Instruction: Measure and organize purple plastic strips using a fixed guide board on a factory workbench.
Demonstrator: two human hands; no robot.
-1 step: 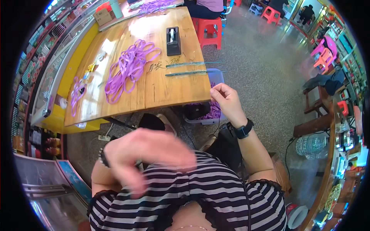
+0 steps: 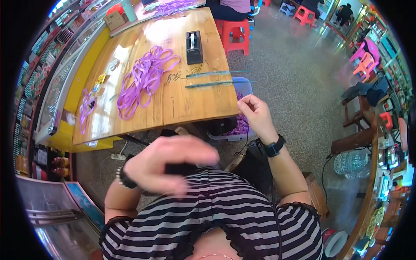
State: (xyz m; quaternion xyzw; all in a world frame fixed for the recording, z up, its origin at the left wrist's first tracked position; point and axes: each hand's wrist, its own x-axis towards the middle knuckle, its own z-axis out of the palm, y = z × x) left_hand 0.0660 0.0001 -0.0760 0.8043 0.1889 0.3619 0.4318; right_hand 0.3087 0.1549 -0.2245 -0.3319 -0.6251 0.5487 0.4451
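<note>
- Here, a person in a black-and-white striped top sits at the near edge of a wooden tabletop (image 2: 173,104), seen from above through a wide, curved lens.
- The right hand (image 2: 255,115) is raised just past the tabletop's near right corner, above a clear plastic bin (image 2: 242,89) that holds purple ribbon. Its fingertips are pinched together; whatever they pinch is too thin to make out. A black watch sits on that wrist.
- The left hand (image 2: 169,162) hovers close to the camera, over the lap, blurred. The fingers are loosely curled and its grip is empty, as far as the blur lets me tell. A dark bracelet circles that wrist.
- A loose heap of purple ribbon (image 2: 145,78) lies near the middle of the tabletop, well apart from both hands.
- A smaller bunch of purple ribbon (image 2: 86,106) lies near the tabletop's left edge.
- A black tape dispenser (image 2: 193,47) stands beyond the heap, toward the far side.
- Two thin strips (image 2: 216,79) lie side by side across the tabletop, between the dispenser and the right hand, their ends jutting past the right edge.
- A red plastic stool (image 2: 236,34) stands on the speckled floor beyond the tabletop's far right corner.
</note>
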